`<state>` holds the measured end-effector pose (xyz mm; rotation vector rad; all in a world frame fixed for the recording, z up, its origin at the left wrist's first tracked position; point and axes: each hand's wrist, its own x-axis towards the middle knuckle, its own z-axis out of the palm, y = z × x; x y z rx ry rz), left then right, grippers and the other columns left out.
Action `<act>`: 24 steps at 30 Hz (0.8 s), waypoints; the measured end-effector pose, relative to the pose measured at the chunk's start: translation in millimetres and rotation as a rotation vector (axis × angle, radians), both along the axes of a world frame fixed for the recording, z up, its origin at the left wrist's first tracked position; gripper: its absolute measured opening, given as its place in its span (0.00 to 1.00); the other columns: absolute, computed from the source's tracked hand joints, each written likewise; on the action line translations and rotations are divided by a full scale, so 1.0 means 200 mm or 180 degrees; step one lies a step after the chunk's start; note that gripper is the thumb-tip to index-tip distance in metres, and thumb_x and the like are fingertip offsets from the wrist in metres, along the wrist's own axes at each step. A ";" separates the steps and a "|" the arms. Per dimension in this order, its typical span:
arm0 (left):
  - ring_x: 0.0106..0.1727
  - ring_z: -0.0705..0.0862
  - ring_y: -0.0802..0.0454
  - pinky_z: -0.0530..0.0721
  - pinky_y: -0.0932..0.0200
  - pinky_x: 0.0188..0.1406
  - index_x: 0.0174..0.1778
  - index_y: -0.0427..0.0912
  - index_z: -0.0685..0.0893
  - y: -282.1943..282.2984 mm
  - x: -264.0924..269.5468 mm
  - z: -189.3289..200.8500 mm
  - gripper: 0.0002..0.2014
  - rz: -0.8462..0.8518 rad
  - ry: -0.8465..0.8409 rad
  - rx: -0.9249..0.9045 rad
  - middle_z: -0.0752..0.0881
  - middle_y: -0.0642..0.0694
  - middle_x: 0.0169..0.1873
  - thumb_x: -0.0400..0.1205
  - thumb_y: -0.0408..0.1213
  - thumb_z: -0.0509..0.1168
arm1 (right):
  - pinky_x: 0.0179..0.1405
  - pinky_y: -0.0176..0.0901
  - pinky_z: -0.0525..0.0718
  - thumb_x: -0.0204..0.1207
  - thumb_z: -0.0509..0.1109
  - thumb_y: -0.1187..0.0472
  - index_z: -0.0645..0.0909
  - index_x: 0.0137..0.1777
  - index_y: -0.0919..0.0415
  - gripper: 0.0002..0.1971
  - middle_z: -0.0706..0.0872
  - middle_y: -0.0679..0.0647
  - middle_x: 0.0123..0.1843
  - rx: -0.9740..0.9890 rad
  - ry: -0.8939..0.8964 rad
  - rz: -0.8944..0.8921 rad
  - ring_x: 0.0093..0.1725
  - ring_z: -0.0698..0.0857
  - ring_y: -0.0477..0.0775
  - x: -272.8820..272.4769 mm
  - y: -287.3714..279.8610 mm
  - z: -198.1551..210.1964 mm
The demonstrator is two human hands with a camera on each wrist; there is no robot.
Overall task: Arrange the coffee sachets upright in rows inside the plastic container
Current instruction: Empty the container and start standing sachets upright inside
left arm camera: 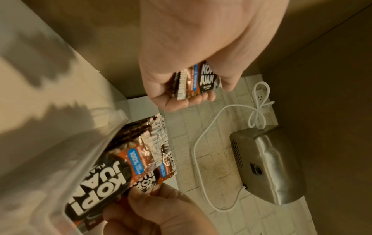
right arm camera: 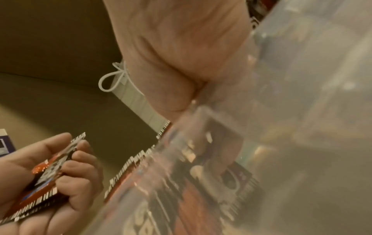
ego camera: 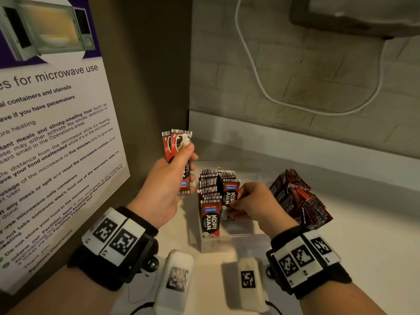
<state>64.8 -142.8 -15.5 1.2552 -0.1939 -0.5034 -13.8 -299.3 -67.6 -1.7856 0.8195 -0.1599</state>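
— Where are the coffee sachets (ego camera: 210,202) right now?

— Most stand upright in rows inside the clear plastic container (ego camera: 236,243), just below your right fingers (ego camera: 236,202). The front one in the left row faces you, label readable. Your right hand (ego camera: 254,205) reaches into the container from the near side, and its fingers are curled on one upright sachet in the second row, pinching it at the edge.

— And your left hand?

— Your left hand (ego camera: 163,187) is up and to the left of the container, clear of it. Its fingers (ego camera: 188,153) are wrapped round a small bundle of sachets (ego camera: 178,146); at least two show, fanned out above the thumb, their tops pointing up. From the left wrist view you see the bundle's (left arm camera: 193,82) lower ends tucked in your palm.

— Anything else beyond your fingers?

— To the right of your right fingers, a loose heap of darker sachets (ego camera: 300,198) lies on the pale worktop (ego camera: 375,235), near the container. On the wall past both hands a white cable (ego camera: 256,73) loops down from a metal box (left arm camera: 265,165). Left of your left fingers hangs a poster about microwave use (ego camera: 52,137). Near your wrists, two white tagged blocks (ego camera: 248,283) rest on the worktop.
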 end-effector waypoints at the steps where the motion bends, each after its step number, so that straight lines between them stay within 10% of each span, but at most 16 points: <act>1: 0.24 0.75 0.59 0.75 0.63 0.25 0.38 0.46 0.82 0.00 0.00 0.00 0.12 0.0001 0.0003 0.0012 0.78 0.54 0.25 0.82 0.49 0.66 | 0.45 0.63 0.89 0.71 0.71 0.78 0.72 0.35 0.64 0.13 0.86 0.69 0.38 0.0013 0.0010 -0.0002 0.33 0.87 0.63 0.00 0.01 -0.02; 8: 0.25 0.76 0.60 0.76 0.62 0.27 0.39 0.47 0.83 0.00 -0.01 -0.01 0.12 -0.0028 -0.0002 0.0055 0.78 0.54 0.25 0.82 0.50 0.66 | 0.21 0.34 0.83 0.71 0.73 0.77 0.73 0.30 0.63 0.15 0.83 0.58 0.28 -0.0011 -0.0251 -0.0272 0.19 0.82 0.44 0.00 0.02 -0.05; 15: 0.27 0.76 0.59 0.76 0.60 0.33 0.38 0.48 0.83 -0.02 -0.03 -0.02 0.12 -0.0100 -0.0001 0.0112 0.78 0.54 0.26 0.82 0.50 0.66 | 0.46 0.55 0.89 0.69 0.77 0.73 0.75 0.29 0.60 0.15 0.86 0.59 0.33 -0.0142 -0.0315 -0.0385 0.38 0.87 0.60 0.02 0.01 -0.07; 24: 0.26 0.77 0.59 0.76 0.60 0.33 0.38 0.47 0.83 -0.02 -0.02 -0.02 0.11 -0.0128 -0.0003 0.0085 0.79 0.55 0.24 0.82 0.49 0.65 | 0.38 0.49 0.88 0.69 0.77 0.74 0.75 0.31 0.62 0.14 0.85 0.59 0.32 -0.0120 -0.0345 -0.0353 0.31 0.85 0.55 0.01 0.00 -0.08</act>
